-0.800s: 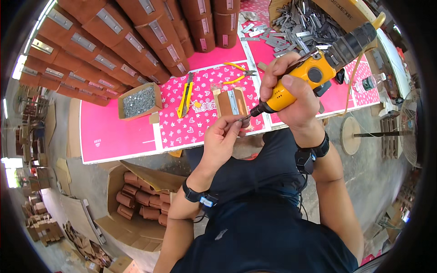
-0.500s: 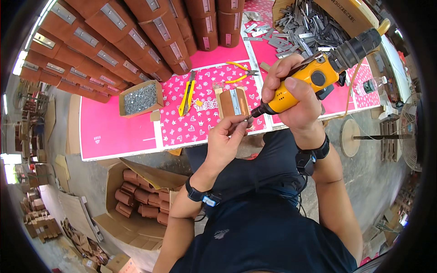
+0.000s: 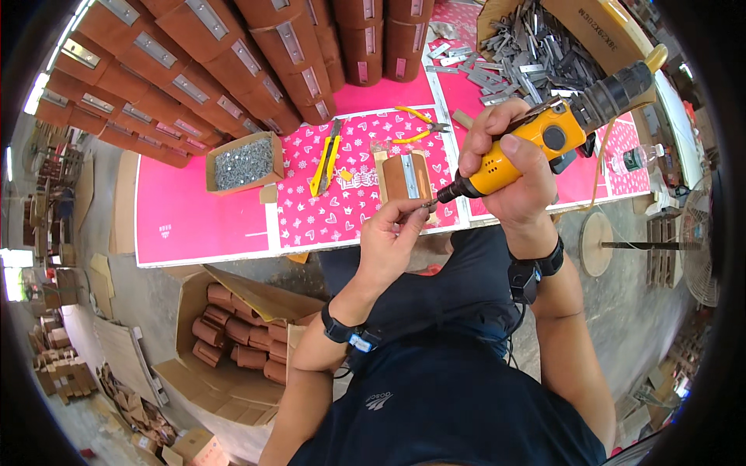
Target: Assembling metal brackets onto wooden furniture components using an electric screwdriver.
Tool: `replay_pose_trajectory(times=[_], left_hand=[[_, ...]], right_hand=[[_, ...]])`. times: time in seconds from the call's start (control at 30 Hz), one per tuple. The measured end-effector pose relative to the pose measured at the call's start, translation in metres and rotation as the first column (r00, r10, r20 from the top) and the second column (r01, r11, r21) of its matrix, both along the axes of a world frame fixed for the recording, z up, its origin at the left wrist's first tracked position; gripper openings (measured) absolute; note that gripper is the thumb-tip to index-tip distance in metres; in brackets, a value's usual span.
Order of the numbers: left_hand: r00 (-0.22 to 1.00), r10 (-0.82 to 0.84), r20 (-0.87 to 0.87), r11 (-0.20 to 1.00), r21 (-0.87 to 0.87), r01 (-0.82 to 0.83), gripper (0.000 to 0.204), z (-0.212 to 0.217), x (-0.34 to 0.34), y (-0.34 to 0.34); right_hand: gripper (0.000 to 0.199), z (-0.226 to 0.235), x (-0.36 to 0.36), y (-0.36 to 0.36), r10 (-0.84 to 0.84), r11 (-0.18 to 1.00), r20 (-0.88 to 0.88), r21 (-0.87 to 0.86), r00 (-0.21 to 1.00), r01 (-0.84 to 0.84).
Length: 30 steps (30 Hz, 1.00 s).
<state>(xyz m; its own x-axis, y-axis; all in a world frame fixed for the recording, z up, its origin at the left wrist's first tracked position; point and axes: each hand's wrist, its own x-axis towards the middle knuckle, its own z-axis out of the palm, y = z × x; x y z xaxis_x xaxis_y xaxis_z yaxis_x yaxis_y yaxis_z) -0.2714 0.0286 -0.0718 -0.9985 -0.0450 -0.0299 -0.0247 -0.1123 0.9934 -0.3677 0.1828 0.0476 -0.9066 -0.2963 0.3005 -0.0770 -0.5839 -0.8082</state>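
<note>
Above the pink tabletop [image 3: 202, 225] edge | right hand [image 3: 509, 167] wrapped tight around yellow drill [image 3: 544, 144], bit pointing to 8 o'clock | left hand [image 3: 396, 241] pinches a small screw [image 3: 429, 205] at the bit tip | wood block [image 3: 408, 177] at 12 o'clock of left hand | box of screws [image 3: 242, 161] at 10 o'clock.

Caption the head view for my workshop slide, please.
Right hand aims a yellow power screwdriver; left hand pinches a screw at its tip.
</note>
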Motion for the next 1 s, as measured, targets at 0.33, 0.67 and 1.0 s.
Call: replay_pose_trajectory(times=[0.33,0.67,1.0], left_hand=[[0.999,0.005,-0.053,0.998,-0.063,-0.008,0.016,-0.003,-0.001,-0.002],[0.996,0.090,-0.001,0.989,-0.120,-0.089,0.017,0.002,-0.003,0.001],[0.988,0.098,-0.120,0.970,-0.212,-0.121,0.017,-0.009,-0.007,0.007]], right_hand=[[0.021,-0.001,-0.004,-0.001,-0.008,0.998,-0.014,0.065,1.000,0.008],[0.015,-0.005,-0.005,-0.004,0.006,1.000,-0.022,0.004,1.000,-0.006],[0.023,-0.010,-0.008,0.003,0.022,0.992,-0.022,0.124,1.000,-0.019]])
